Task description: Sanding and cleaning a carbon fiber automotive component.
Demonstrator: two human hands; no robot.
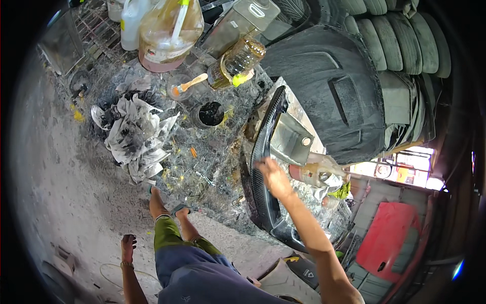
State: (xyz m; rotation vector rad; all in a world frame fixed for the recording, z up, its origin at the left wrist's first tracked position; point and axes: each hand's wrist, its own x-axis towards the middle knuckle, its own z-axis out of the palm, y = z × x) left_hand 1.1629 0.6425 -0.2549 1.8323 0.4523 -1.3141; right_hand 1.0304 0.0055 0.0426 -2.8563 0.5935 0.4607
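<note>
The person's two hands are well apart from each other. The right hand (274, 177) reaches out over the long black curved trim piece (260, 175), its fingers bent in toward the palm and a little blurred. The fingertips overlap the ribbed-looking outer band of the piece; from where I stand I cannot tell whether they press on it, or whether something small is pinched between them. The left hand (128, 243) hangs low at the person's side, loosely curled, the fingers part open and no object to be seen in them; a band circles that wrist.

The trim piece lies right under the right hand, running from beyond the fingers back toward the person's right side, well apart from the left hand. Just right of its middle sits a grey metal can (291, 139), and next to that, near the right forearm, a clear jug (319, 172) lies tilted.

Ahead of the person, on the dark-stained surface, I see a crumpled heap of soiled paper (136, 134), an open pot of black stuff (211, 114), a brush (190, 83) with a wooden handle set across a small cup, a bottle of amber liquid (238, 62) and a big jug of pinkish liquid (169, 38). A large black hood-shaped panel (324, 91) lies beyond the trim piece.
</note>
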